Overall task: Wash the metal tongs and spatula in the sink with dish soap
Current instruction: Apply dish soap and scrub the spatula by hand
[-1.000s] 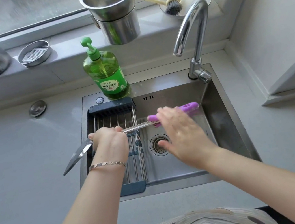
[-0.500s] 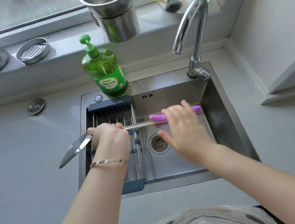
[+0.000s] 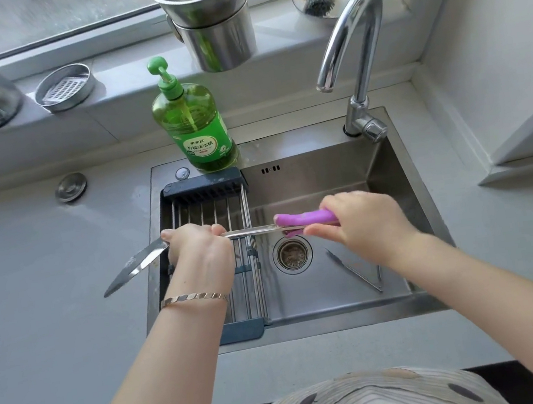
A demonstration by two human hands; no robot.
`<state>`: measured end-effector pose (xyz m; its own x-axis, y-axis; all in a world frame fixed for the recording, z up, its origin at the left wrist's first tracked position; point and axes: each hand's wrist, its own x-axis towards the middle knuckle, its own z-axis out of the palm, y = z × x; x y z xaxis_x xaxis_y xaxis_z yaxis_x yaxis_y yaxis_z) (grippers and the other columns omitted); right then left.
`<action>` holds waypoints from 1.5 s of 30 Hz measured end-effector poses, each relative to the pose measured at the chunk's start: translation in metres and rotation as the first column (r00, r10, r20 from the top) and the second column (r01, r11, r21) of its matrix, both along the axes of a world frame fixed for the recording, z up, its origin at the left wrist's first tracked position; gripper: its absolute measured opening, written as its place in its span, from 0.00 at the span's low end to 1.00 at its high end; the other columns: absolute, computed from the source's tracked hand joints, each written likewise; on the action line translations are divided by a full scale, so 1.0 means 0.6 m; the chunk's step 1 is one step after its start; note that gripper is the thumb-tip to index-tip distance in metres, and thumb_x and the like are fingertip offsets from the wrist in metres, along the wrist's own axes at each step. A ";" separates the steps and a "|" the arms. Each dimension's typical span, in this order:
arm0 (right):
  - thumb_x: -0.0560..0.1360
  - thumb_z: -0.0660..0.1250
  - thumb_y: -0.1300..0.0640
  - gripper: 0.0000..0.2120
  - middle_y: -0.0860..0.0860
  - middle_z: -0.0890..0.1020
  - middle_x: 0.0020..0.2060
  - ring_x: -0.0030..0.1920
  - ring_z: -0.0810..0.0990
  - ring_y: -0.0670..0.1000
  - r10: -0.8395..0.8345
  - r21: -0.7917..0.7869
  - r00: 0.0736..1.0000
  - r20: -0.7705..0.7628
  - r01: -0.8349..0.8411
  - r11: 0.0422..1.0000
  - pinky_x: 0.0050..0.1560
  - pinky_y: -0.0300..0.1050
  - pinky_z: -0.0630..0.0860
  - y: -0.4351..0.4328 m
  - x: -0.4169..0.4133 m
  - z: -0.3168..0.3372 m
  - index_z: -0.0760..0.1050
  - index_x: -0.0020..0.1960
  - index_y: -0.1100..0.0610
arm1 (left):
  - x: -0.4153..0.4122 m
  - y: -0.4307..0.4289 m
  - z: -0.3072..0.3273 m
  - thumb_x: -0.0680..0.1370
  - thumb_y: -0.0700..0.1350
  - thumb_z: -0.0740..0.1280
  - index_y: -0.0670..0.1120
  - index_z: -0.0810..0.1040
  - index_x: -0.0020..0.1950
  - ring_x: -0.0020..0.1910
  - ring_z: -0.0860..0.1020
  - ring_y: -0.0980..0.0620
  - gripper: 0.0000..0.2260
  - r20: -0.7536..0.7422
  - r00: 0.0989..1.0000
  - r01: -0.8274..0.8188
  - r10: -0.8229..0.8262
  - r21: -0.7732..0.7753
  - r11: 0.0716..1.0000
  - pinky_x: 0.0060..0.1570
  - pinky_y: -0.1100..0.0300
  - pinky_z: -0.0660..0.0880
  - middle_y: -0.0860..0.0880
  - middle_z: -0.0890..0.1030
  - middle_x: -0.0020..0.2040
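Over the sink (image 3: 309, 324), the spatula (image 3: 252, 231) lay level, its blade jutting left past the rim and its purple handle above the basin. The left hand (image 3: 196, 249) was clamped round the metal shaft just behind the blade. The right hand (image 3: 360, 223), flat against the handle a moment earlier, had curled its fingers round the purple grip. Its shift uncovered the tongs (image 3: 353, 269) on the basin floor beside the drain. No water ran from the faucet (image 3: 353, 52); rinsing, I judged, was yet to come.
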<state>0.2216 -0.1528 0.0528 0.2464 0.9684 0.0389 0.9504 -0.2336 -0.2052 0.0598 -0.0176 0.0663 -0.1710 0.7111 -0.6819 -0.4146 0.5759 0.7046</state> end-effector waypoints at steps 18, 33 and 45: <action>0.79 0.47 0.44 0.30 0.60 0.76 0.63 0.65 0.72 0.58 0.015 0.253 0.998 0.058 -0.030 0.967 0.69 0.52 0.57 -0.030 -0.113 -0.019 0.68 0.66 0.66 | 0.035 -0.030 0.011 0.79 0.61 0.52 0.46 0.57 0.16 0.20 0.47 0.55 0.33 0.673 0.709 0.042 -0.211 0.258 0.965 0.19 0.67 0.48 0.52 0.57 0.13; 0.79 0.38 0.40 0.37 0.62 0.78 0.59 0.62 0.75 0.60 -0.254 0.120 0.967 -0.005 0.253 0.960 0.67 0.53 0.57 -0.010 -0.076 0.001 0.73 0.62 0.67 | 0.019 -0.012 0.010 0.79 0.62 0.49 0.46 0.57 0.15 0.16 0.50 0.55 0.34 0.686 0.707 -0.054 -0.172 0.294 0.954 0.18 0.68 0.49 0.52 0.57 0.13; 0.79 0.37 0.39 0.40 0.61 0.81 0.54 0.57 0.79 0.60 -0.159 0.119 0.987 0.009 0.157 0.980 0.65 0.56 0.66 -0.003 -0.083 -0.005 0.76 0.57 0.68 | 0.043 -0.025 0.017 0.79 0.61 0.51 0.47 0.56 0.16 0.12 0.54 0.56 0.33 0.654 0.752 -0.045 -0.085 0.180 0.983 0.19 0.68 0.48 0.52 0.55 0.14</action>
<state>0.1716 -0.1549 0.0500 0.3943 0.9057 0.1558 0.9073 -0.3567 -0.2227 0.0857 -0.0325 0.0763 0.2881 0.8258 -0.4848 -0.8012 0.4852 0.3502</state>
